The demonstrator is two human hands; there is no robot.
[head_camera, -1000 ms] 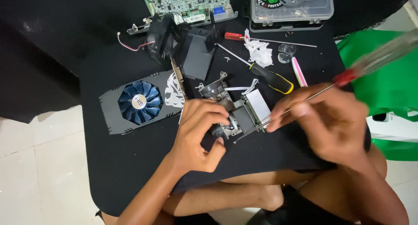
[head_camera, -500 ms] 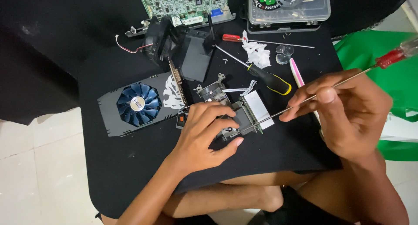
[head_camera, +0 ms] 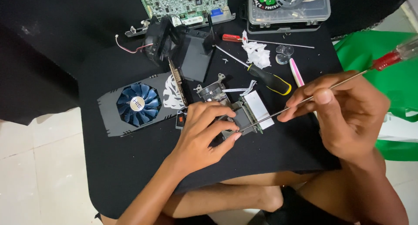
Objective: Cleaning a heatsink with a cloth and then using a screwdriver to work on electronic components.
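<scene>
Black mat [head_camera: 130, 172] over pale tile floor. L hand [head_camera: 204, 133] clamped on small metal module [head_camera: 241, 114], mat centre. R hand [head_camera: 344, 112] pinches long red-handled screwdriver [head_camera: 305, 101], tip at module edge. Fan card [head_camera: 139, 104] left of module.

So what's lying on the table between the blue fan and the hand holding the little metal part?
In the head view, a white patterned cover piece lies between the blue fan and the left hand.

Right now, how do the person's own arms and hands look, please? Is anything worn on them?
Both arms are bare up to the picture's edge: no sleeves show. The left hand and right hand wear no gloves, and I see no rings, watch or bracelet. The fingernails are short and plain. No markings or cables are visible on the arms.
</scene>
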